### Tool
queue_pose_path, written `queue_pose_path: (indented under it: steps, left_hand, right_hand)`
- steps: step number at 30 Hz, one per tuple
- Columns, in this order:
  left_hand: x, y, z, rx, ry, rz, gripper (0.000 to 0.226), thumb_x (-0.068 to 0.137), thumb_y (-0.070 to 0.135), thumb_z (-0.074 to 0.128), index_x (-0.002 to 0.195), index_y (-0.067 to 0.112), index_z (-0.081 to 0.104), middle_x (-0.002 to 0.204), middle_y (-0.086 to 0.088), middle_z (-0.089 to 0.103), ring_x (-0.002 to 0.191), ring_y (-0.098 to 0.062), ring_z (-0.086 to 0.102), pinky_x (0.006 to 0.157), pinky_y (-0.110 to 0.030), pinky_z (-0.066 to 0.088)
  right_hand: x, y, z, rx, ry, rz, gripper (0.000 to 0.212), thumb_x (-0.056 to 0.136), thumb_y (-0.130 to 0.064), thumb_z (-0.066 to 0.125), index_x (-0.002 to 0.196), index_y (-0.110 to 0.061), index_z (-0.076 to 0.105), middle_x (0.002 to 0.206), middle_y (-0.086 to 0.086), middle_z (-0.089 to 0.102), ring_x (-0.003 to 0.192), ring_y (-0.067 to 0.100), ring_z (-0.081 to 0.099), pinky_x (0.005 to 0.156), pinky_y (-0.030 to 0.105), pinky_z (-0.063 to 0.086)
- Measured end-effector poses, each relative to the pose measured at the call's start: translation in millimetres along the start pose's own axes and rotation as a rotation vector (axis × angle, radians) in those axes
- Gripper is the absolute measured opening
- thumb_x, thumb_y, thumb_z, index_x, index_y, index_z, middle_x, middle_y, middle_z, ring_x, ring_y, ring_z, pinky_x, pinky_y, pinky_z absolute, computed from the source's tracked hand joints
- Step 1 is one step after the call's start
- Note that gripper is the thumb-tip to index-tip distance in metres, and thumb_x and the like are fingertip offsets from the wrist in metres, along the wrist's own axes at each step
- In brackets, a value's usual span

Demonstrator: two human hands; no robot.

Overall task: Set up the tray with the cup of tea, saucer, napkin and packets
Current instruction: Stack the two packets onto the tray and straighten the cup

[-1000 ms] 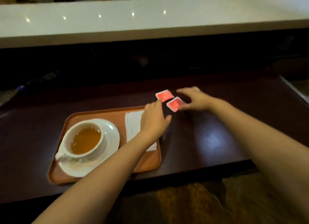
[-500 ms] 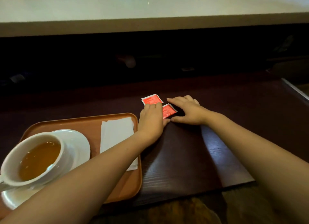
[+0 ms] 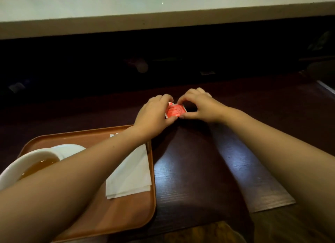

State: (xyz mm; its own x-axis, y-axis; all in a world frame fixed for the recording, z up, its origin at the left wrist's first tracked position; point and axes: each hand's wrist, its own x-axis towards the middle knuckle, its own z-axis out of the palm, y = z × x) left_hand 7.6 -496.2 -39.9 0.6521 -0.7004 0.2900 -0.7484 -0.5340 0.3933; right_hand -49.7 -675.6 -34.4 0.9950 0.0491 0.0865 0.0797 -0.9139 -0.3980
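Note:
Red packets (image 3: 175, 111) lie stacked on the dark table just beyond the tray's far right corner. My left hand (image 3: 154, 114) pinches their left side and my right hand (image 3: 198, 105) pinches their right side. How many packets are in the stack is hidden by my fingers. The orange tray (image 3: 126, 215) sits at the lower left. On it a white cup of tea (image 3: 29, 165) stands on a white saucer (image 3: 68, 150), partly hidden by my left forearm. A folded white napkin (image 3: 132, 175) lies on the tray's right half.
The dark wooden table (image 3: 195, 170) ends in a front edge at the lower right. A white counter ledge (image 3: 163, 10) runs across the top, with a dark recess below it.
The two packets lay apart; both hands have pushed them together into one stack and now pinch it from each side. The view has shifted closer and rightward.

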Motion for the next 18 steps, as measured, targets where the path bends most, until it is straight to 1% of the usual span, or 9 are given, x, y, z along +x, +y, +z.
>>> queue_pose_path:
  steps: [3, 6, 9, 11, 14, 16, 18]
  left_hand:
    - [12.6, -10.8, 0.5, 0.009, 0.028, -0.038, 0.049, 0.076, 0.035, 0.068, 0.117, 0.015, 0.05, 0.114, -0.007, 0.059, 0.106, -0.024, 0.053, 0.084, -0.034, 0.043]
    - [20.4, -21.5, 8.1, 0.024, -0.011, -0.09, 0.049, 0.075, 0.035, 0.068, 0.116, 0.015, 0.05, 0.114, -0.008, 0.057, 0.106, -0.025, 0.052, 0.084, -0.035, 0.042]
    - [21.6, -29.7, 15.9, 0.026, -0.052, -0.113, 0.045, 0.076, 0.034, 0.067, 0.113, 0.013, 0.051, 0.112, -0.009, 0.057, 0.105, -0.026, 0.052, 0.083, -0.037, 0.042]
    - [21.6, -32.9, 18.6, 0.038, -0.046, -0.111, 0.04, 0.077, 0.033, 0.066, 0.109, 0.013, 0.053, 0.11, -0.009, 0.058, 0.103, -0.025, 0.053, 0.082, -0.035, 0.04]
    - [20.2, -34.1, 19.6, 0.111, -0.059, -0.059, 0.035, 0.08, 0.037, 0.063, 0.103, 0.012, 0.055, 0.105, -0.009, 0.06, 0.1, -0.026, 0.053, 0.078, -0.034, 0.038]
    - [19.1, -34.0, 17.8, 0.147, -0.089, -0.02, 0.04, 0.079, 0.042, 0.063, 0.103, 0.011, 0.054, 0.103, -0.009, 0.061, 0.099, -0.026, 0.054, 0.078, -0.036, 0.04]
    - [18.1, -32.9, 14.5, 0.159, -0.114, 0.003, 0.042, 0.079, 0.043, 0.062, 0.104, 0.011, 0.053, 0.103, -0.01, 0.061, 0.1, -0.027, 0.053, 0.079, -0.038, 0.041]
  right_hand:
    - [20.5, 0.6, -3.2, 0.003, -0.015, 0.015, 0.044, 0.077, -0.04, 0.066, 0.118, -0.027, 0.054, 0.124, -0.003, 0.052, 0.114, 0.018, 0.039, 0.1, 0.04, 0.031]
    - [34.1, 1.7, 5.4, 0.0, -0.044, 0.048, 0.044, 0.08, -0.036, 0.064, 0.122, -0.026, 0.052, 0.129, -0.002, 0.052, 0.118, 0.019, 0.038, 0.103, 0.041, 0.032]
    - [38.7, 4.4, 19.0, -0.047, -0.071, 0.071, 0.045, 0.085, -0.035, 0.058, 0.128, -0.024, 0.047, 0.135, 0.0, 0.049, 0.122, 0.022, 0.037, 0.102, 0.042, 0.029]
    - [37.5, 6.9, 24.5, -0.107, -0.072, 0.048, 0.05, 0.086, -0.039, 0.054, 0.132, -0.023, 0.043, 0.137, 0.001, 0.046, 0.122, 0.023, 0.036, 0.099, 0.042, 0.029]
    - [34.6, 8.6, 27.1, -0.191, -0.07, -0.007, 0.056, 0.085, -0.045, 0.054, 0.134, -0.023, 0.042, 0.136, 0.0, 0.046, 0.12, 0.022, 0.035, 0.097, 0.04, 0.028]
    - [34.0, 9.1, 27.3, -0.238, -0.042, -0.03, 0.053, 0.085, -0.047, 0.052, 0.132, -0.023, 0.046, 0.132, 0.001, 0.048, 0.117, 0.023, 0.036, 0.095, 0.039, 0.027]
    - [32.9, 8.7, 28.5, -0.317, -0.008, -0.052, 0.052, 0.086, -0.049, 0.049, 0.131, -0.022, 0.047, 0.127, 0.002, 0.049, 0.114, 0.024, 0.036, 0.094, 0.039, 0.028]
